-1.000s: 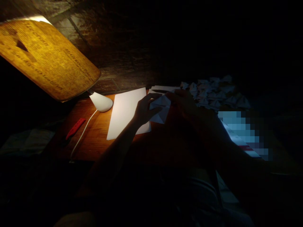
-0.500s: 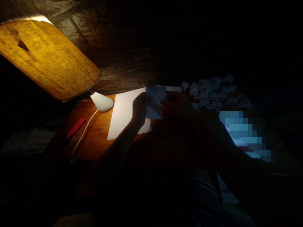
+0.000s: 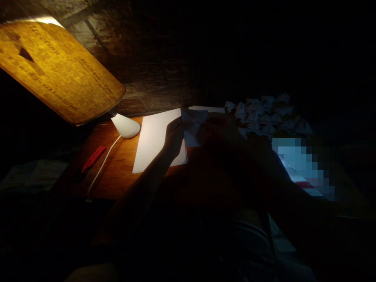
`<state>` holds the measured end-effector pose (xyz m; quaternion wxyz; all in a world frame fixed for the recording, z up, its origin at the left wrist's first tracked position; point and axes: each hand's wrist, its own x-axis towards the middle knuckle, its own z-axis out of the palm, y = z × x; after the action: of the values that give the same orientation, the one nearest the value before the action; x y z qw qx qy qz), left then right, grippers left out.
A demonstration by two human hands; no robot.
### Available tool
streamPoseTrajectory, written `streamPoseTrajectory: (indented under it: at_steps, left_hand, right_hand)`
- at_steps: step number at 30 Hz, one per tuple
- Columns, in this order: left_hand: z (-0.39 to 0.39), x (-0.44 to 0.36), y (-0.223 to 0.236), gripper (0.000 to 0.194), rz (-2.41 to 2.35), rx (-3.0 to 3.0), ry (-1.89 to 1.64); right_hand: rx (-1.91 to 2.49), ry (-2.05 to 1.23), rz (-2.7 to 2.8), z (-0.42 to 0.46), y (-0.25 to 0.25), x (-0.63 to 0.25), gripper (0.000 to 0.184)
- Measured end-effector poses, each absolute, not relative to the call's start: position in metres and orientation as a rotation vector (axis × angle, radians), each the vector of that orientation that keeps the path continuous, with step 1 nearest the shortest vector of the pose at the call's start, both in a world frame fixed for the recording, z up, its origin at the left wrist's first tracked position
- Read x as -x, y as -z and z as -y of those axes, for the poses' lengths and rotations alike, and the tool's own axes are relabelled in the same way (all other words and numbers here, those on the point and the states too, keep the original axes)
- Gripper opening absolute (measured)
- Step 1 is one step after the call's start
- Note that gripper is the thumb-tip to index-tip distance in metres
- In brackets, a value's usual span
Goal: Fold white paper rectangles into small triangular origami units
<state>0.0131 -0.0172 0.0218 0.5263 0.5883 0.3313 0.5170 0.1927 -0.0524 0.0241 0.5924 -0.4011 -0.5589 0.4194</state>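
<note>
Head view: creased sheet (image 3: 192, 136), right of lamp (image 3: 127, 128), held by left fingers (image 3: 175, 124); right fingers (image 3: 208, 127) overlapping it, grip too dark to tell. Aligned edges should crease best.

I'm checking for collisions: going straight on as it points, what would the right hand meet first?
The right hand would probably meet the folded paper first, with the left hand beyond it; darkness makes depth unclear.

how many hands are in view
2: the left hand holds the left edge of the folded paper; the right hand, in deep shadow, is at its right side. Darkness could hide others.
</note>
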Motion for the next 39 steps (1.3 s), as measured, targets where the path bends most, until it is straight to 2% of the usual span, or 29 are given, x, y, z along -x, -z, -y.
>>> streamPoseTrajectory:
  at_steps: [11, 22, 31, 39]
  left_hand:
    - [0.016, -0.0133, -0.0207, 0.037, -0.775, -1.437, -1.236]
    - [0.0164, -0.0119, -0.0199, 0.034, -0.798, -1.441, -1.23]
    - [0.017, -0.0064, -0.0273, 0.033, -0.888, -1.629, -1.371]
    - [0.0187, -0.0081, -0.0245, 0.035, -0.852, -1.603, -1.347]
  right_hand:
    - [0.925, -1.004, 1.315, 0.0563, -0.0298, -0.1929, 0.041]
    - [0.946, -0.975, 1.304, 0.0548, -0.0257, -0.1925, 0.038]
    - [0.994, -0.746, 1.319, 0.0517, -0.0283, -0.1963, 0.038]
    - [0.982, -0.894, 1.291, 0.0537, -0.0256, -0.1935, 0.036]
